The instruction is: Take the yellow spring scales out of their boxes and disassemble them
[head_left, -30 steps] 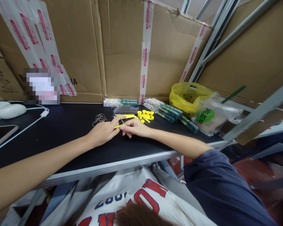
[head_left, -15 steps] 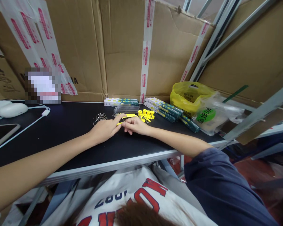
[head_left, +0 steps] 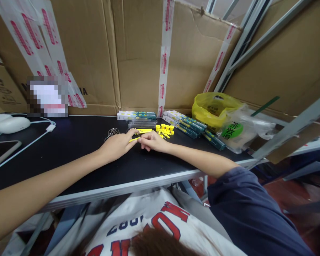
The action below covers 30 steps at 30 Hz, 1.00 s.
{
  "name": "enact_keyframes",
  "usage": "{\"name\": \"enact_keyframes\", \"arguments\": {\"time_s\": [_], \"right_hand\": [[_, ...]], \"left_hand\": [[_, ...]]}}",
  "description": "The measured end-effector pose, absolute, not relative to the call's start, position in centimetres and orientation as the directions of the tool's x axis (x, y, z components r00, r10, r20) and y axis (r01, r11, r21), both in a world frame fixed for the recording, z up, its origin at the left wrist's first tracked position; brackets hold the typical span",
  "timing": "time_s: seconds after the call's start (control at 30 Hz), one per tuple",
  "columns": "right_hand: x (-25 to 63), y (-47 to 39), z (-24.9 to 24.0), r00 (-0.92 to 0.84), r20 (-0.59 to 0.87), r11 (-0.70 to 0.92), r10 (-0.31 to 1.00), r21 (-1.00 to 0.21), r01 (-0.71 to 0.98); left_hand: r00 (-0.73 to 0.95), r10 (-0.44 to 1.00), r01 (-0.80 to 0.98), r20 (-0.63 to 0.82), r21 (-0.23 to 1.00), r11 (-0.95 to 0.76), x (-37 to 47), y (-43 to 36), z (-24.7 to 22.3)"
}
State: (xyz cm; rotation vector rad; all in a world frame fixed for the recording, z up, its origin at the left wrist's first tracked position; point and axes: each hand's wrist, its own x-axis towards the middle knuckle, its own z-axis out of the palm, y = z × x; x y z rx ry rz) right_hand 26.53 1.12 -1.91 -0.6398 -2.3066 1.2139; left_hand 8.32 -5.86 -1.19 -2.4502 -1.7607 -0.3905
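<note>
Over the black tabletop, my two hands meet fingertip to fingertip. My left hand (head_left: 114,145) is closed on a thin yellow stick (head_left: 133,139), which points toward the right fingers. My right hand (head_left: 156,141) is pinched at the stick's end, beside a thin dark piece; what exactly its fingers grip is too small to make out. Behind the fingers lie more yellow sticks (head_left: 147,131) and clear plastic tubes (head_left: 141,124). A cluster of small yellow parts (head_left: 165,130) sits just past my right hand, and bent metal wires (head_left: 113,133) lie beyond my left.
White-and-green slim boxes (head_left: 136,115) stand at the back, with more printed boxes (head_left: 185,123) to the right. A yellow bag (head_left: 213,110) and a clear plastic bag (head_left: 238,131) are beyond them. On the left lie a phone (head_left: 2,153) and a white cable (head_left: 29,144). Cardboard (head_left: 138,53) walls the back.
My left hand has shifted slightly left, and more of the yellow stick shows between the hands. My right hand stays nearly in place.
</note>
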Motion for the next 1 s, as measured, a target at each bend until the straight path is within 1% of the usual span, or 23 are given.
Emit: {"name": "enact_keyframes", "arguments": {"time_s": [0.17,0.43,0.57,0.87,1.0], "right_hand": [[26.8,1.3,-1.8,-0.804,0.226,0.594,0.550,-0.783,0.186],[26.6,0.9,-1.6,-0.797,0.252,0.643,0.548,-0.737,0.209],[26.5,0.9,-1.6,-0.799,0.242,0.646,0.551,-0.729,0.225],[26.4,0.9,-1.4,-0.789,0.226,0.618,0.571,-0.751,0.232],[26.3,0.9,-1.4,-0.792,0.221,0.602,0.569,-0.767,0.219]], "left_hand": [[0.306,0.926,0.951,0.223,-0.024,-0.308,8.5,-6.0,-0.8],[0.287,0.933,0.956,0.217,-0.119,-0.267,8.7,-6.1,-0.6],[0.292,0.934,0.955,0.207,-0.107,-0.275,8.6,-6.1,-0.5],[0.298,0.930,0.954,0.213,-0.053,-0.294,8.5,-6.0,-0.1],[0.290,0.933,0.957,0.211,-0.051,-0.286,8.4,-6.0,0.1]]}}
